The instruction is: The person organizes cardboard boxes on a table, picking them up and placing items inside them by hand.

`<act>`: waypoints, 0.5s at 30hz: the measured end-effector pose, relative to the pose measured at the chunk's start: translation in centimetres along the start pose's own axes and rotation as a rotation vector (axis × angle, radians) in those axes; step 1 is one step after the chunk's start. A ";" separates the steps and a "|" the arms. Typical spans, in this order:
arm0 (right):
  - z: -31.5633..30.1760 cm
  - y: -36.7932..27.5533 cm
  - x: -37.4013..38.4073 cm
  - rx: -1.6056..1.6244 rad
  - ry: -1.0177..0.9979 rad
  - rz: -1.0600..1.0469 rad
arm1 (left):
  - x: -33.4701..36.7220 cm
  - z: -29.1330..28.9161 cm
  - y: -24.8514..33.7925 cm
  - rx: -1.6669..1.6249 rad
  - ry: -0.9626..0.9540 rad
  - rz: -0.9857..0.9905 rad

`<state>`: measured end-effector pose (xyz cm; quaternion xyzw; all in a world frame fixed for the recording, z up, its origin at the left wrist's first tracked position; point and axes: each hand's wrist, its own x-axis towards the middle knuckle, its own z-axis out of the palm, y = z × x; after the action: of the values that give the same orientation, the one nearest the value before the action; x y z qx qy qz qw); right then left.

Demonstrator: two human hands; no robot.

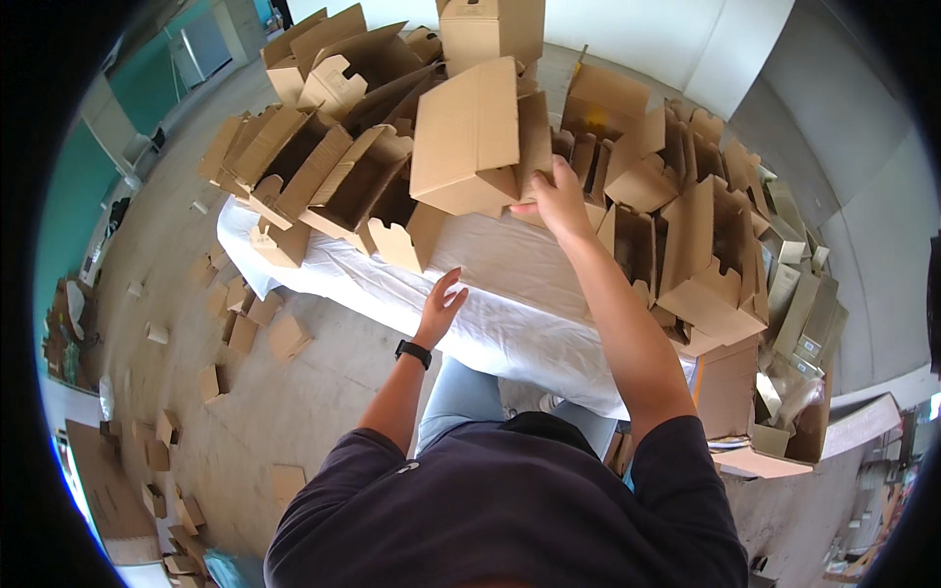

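Observation:
A brown cardboard box (466, 137) stands tilted over the far side of the cloth-covered table. My right hand (561, 201) reaches forward and grips cardboard at this box's right lower edge, with the thumb underneath. Whether that piece is a flap of the same box or a second box pressed to it, I cannot tell. My left hand (441, 309) is over the near edge of the white cloth (529, 265), its fingers spread and nothing in them. Just beyond it is an open, empty carton (407, 230) with cut-out flaps.
Open cartons (333, 181) are heaped at the far left, and more cartons (711, 245) crowd the right. A large box of pale narrow cartons (799, 323) stands at far right. Small boxes (240, 328) and white rolls (157, 333) lie scattered on the floor at left.

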<state>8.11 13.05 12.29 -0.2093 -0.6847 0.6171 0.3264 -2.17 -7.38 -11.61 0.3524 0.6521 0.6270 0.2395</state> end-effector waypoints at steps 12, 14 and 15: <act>-7.5 1.1 -4.4 -0.861 -0.266 -0.330 | -2.1 0.3 1.7 -0.289 0.081 0.031; -6.8 -0.4 -6.1 -0.920 -0.364 -0.170 | -1.5 -0.3 2.1 -0.378 0.110 -0.074; -7.1 0.0 -6.8 -0.909 -0.335 -0.267 | -1.1 0.1 1.6 -0.447 0.131 -0.071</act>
<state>17.94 13.40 11.15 -0.1388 -0.9481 0.2343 0.1639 -1.15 -8.27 -10.20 0.2260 0.5231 0.7688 0.2904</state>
